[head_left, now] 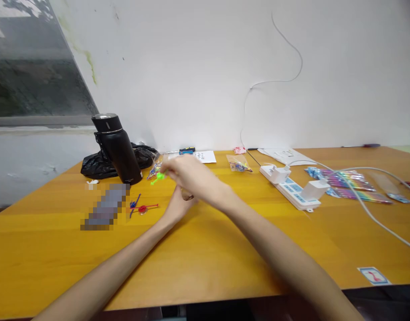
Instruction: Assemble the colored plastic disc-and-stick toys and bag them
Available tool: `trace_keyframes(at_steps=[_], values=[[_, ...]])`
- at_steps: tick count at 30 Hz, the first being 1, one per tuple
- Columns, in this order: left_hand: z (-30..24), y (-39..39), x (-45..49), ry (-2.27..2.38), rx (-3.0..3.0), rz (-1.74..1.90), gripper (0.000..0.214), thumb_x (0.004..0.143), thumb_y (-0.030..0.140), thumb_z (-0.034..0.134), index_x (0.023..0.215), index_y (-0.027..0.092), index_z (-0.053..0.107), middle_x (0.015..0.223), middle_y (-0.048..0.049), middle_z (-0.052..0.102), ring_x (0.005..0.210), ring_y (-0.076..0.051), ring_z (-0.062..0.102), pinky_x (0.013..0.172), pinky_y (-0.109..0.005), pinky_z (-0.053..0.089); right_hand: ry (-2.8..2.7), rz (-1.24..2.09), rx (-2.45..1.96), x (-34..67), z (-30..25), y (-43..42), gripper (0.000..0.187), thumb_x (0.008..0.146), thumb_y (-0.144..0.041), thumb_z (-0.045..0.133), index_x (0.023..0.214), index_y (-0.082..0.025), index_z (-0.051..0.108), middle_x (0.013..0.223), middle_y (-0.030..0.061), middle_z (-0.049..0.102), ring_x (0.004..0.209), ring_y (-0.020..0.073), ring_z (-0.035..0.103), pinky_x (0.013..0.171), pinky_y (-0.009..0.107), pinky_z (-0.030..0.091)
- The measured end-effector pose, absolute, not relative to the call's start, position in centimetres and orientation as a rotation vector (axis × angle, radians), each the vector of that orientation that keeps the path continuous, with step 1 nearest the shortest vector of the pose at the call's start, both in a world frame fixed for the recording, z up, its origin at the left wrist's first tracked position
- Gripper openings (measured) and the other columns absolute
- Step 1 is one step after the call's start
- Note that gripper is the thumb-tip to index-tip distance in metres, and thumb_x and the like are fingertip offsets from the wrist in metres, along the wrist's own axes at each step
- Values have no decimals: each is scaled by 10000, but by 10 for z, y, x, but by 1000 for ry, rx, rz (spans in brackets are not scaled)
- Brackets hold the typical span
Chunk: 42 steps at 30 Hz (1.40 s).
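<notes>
My right hand (188,174) reaches across to the left, fingers pinched on a clear plastic packet (157,167) of small coloured parts; a green piece (158,178) hangs at the fingertips. My left hand (178,203) lies under the right one on the wooden table (205,258), its fingers mostly hidden. A red piece (143,208) and a blue piece (134,204) lie on the table to the left of my left hand.
A black flask (118,149) stands at the left in front of a black bag (97,165). A white power strip (291,187) with plugged chargers and cables lies at the right, beside colourful packets (348,183). Another small packet (238,163) and papers (285,155) lie by the wall.
</notes>
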<state>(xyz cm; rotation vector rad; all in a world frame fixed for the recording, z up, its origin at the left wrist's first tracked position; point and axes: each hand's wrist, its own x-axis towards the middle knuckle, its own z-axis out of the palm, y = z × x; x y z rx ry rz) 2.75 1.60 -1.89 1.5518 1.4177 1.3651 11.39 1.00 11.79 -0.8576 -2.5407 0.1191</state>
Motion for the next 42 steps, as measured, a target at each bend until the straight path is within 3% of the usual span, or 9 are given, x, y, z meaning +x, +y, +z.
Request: trace_keyframes(at_steps=[4,7,15,25,35,42], values=[[-22,9,20,1170,1439,1459,513,745,363,772,1138,223,473,1217,-67,588,902,-149,664,860,-299,534,-2353,131,-850,170,163,15,273,949,-121,498,1108,-149,719,1030,72,746,925,160,674,831,277,482],[-25,10,20,1149,1405,1470,508,750,357,776,1131,229,466,1275,-70,556,906,-132,669,872,-294,532,-2307,127,-901,202,178,18,243,943,-185,531,1031,-143,753,966,77,749,889,169,683,800,287,494],[-30,15,18,1132,1395,1488,503,755,340,782,1135,231,471,1312,-75,545,942,-133,669,901,-290,527,-2404,252,-1047,229,182,24,197,885,-244,631,969,-170,792,903,76,771,804,178,691,699,284,500],[-26,11,20,1081,1438,1467,510,762,333,790,1153,245,474,1287,-55,543,927,-130,667,892,-293,540,-2570,254,-1007,199,158,37,146,835,-135,665,910,-163,788,821,47,761,708,128,657,617,235,416],[-21,6,21,1103,1496,1437,525,780,343,781,1195,250,475,1221,-42,587,1023,-164,663,982,-314,487,-2737,524,-1010,183,141,44,159,816,-136,666,921,-156,784,807,53,773,692,139,673,618,235,434],[-16,2,20,1177,1529,1418,488,785,293,767,1181,233,488,1166,-54,603,930,-156,668,902,-307,525,-2670,386,-995,187,148,36,205,896,-217,588,953,-166,779,894,70,763,759,158,646,686,276,423]])
